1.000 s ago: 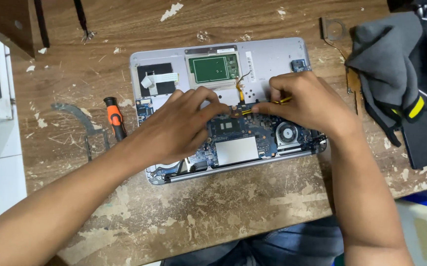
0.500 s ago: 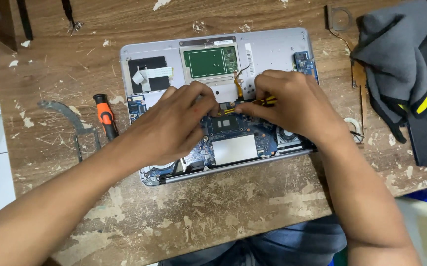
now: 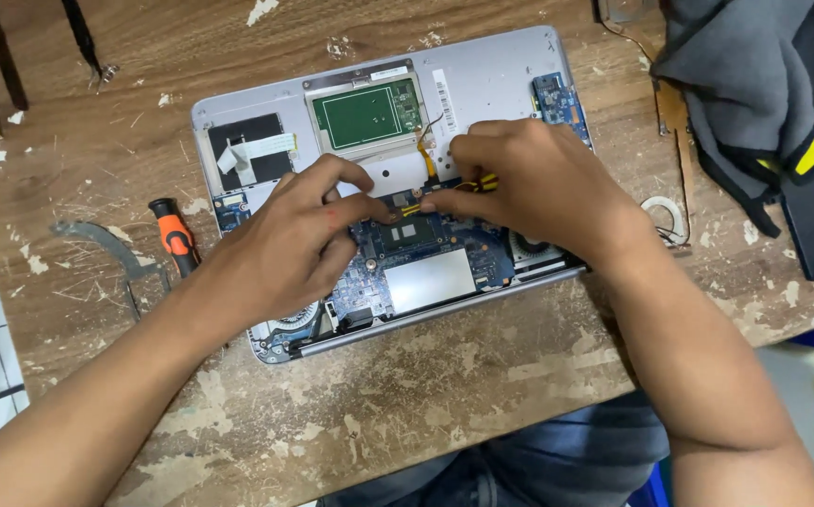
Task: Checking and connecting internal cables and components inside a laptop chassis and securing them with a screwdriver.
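While your right hand [image 3: 529, 192] pinched the slim yellow-and-black tool [image 3: 454, 192] over the blue motherboard [image 3: 426, 253] of the opened silver laptop [image 3: 482, 84], your left hand [image 3: 299, 239], grip empty, steadied it; keep strokes light.

A repair workshop, seen from above — a worn wooden workbench [image 3: 444, 404] with scratched, flaking paint fills the view. An opened laptop [image 3: 482, 89] lies on it with its blue circuit board [image 3: 397, 249] and cooling fans exposed. Beside it sit an orange-handled screwdriver [image 3: 174, 235], a bent metal bracket [image 3: 97, 239] and a crumpled grey cloth [image 3: 745, 84] — typical electronics-bench clutter.
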